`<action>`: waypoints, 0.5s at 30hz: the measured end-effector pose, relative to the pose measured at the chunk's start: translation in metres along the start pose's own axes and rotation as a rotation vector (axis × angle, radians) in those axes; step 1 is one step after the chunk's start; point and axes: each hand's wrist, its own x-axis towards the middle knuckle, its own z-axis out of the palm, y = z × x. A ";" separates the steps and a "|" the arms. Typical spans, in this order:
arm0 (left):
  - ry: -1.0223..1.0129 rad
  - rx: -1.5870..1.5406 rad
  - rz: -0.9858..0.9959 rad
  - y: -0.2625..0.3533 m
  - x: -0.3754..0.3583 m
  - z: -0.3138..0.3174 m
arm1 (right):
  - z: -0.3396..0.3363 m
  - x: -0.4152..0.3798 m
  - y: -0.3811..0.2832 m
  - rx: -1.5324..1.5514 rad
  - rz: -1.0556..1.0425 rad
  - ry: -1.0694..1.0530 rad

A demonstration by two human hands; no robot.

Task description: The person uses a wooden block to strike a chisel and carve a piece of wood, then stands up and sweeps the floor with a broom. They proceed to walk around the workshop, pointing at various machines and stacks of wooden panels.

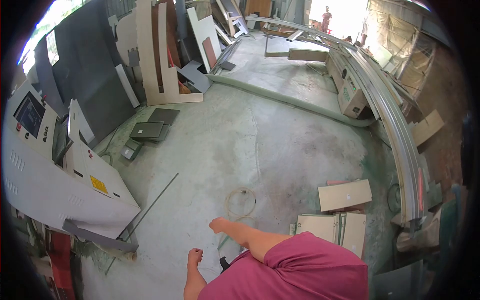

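Observation:
My left hand (195,256) hangs low at the bottom of the view, its fingers curled in, and I see nothing in it. My right hand (218,225) reaches across in front of my body, out of a maroon sleeve. Its fingers are too small and turned away to make out. Below it in the picture lies a thin hose (240,202), loosely coiled on the concrete floor (200,165). A long thin dark strip (155,202) lies farther left and touches neither hand.
A white machine cabinet (75,170) with a control screen stands left. Cut panels (345,195) lie in stacks at right, dark boards (147,131) at left. A long saw machine (395,135) runs along the right. A thick hose (285,102) crosses the floor. A person (326,19) stands far back.

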 end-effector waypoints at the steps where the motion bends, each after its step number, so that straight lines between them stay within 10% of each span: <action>1: -0.009 0.013 0.022 -0.006 -0.003 -0.002 | 0.005 0.001 -0.006 -0.003 0.003 0.012; 15: -0.094 0.104 0.146 -0.067 -0.047 -0.035 | 0.069 -0.047 -0.115 0.080 0.094 0.048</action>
